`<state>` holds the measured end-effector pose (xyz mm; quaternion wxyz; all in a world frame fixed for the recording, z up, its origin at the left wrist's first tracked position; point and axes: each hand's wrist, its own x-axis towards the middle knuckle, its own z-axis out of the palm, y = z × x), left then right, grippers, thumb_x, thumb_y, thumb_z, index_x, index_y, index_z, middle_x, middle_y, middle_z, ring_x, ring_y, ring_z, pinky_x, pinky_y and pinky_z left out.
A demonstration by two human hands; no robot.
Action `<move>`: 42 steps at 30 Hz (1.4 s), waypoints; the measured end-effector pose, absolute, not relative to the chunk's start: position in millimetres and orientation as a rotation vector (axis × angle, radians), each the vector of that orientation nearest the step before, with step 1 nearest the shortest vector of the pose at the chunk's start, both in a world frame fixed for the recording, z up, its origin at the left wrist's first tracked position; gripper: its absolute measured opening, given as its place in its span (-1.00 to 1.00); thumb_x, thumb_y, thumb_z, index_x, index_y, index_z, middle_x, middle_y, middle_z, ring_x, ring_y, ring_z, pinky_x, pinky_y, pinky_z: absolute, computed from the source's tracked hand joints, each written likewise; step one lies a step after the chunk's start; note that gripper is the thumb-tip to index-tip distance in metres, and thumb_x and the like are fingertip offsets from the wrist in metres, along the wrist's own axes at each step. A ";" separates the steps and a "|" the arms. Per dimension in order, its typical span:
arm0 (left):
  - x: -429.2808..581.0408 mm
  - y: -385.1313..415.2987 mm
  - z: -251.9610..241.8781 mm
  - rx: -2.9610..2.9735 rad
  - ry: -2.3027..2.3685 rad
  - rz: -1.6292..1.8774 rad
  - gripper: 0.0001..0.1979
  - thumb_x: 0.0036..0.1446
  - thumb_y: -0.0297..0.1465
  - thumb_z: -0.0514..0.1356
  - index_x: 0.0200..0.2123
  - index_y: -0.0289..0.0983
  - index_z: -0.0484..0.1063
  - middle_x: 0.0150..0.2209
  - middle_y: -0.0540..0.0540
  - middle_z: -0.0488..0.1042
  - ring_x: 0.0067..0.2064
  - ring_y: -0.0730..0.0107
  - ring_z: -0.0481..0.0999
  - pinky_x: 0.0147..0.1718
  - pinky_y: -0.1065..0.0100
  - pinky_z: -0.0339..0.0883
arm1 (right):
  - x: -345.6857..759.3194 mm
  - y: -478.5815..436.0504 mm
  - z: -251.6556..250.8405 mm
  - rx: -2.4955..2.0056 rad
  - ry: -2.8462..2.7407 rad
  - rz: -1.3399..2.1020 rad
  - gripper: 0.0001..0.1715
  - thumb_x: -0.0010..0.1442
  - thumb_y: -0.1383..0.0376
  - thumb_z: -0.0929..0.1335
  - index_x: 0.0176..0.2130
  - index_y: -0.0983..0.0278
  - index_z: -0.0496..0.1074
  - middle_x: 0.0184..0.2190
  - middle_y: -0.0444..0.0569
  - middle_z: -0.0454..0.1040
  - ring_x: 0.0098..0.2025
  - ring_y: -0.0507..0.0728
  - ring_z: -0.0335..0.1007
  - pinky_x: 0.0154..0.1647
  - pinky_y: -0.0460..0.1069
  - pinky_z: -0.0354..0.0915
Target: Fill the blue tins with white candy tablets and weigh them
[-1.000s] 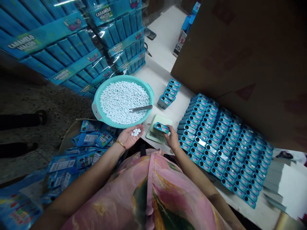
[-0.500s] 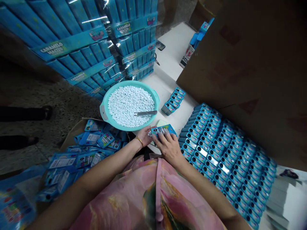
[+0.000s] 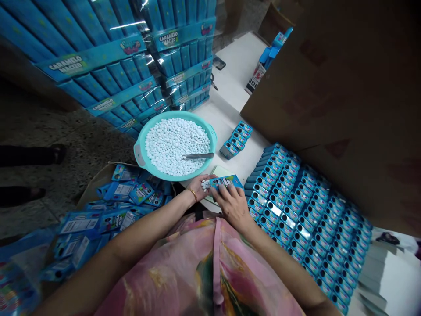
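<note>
1. A large brown cardboard panel (image 3: 332,101) fills the right of the view, and shrink-wrapped stacks of blue "Caramelo Macizo" cartons (image 3: 108,66) rise at the upper left.
2. Dense rows of blue candy packs (image 3: 302,224) stand on a white table (image 3: 233,83), with a shorter row of blue packs (image 3: 236,139) nearer the basin.
3. An open cardboard box of flat blue printed cartons (image 3: 118,219) sits below the table edge, at the left.
4. A teal plastic basin (image 3: 140,153) holds a mound of white candies (image 3: 174,142) and a metal scoop (image 3: 198,156).
5. The right hand (image 3: 232,205) grips a blue candy pack (image 3: 226,181) across its body, fingers wrapped over it.
6. That pack lies directly above the cupped, palm-up left hand (image 3: 199,188), just beside a small heap of white candies (image 3: 205,184) on the left fingers.
</note>
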<state>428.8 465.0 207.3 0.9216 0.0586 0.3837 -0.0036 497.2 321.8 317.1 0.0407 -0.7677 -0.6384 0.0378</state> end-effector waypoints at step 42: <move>349.3 497.4 224.5 0.118 0.930 0.175 -0.77 0.06 -0.55 0.02 -0.24 -0.47 0.40 -0.28 -0.32 0.49 -0.19 0.17 0.49 -0.21 0.21 0.42 | 547.4 245.8 231.2 -2.086 -0.418 0.090 -0.70 0.08 0.23 0.27 -0.18 0.28 0.41 -0.23 0.01 0.41 -0.22 0.09 0.34 -0.12 0.07 0.27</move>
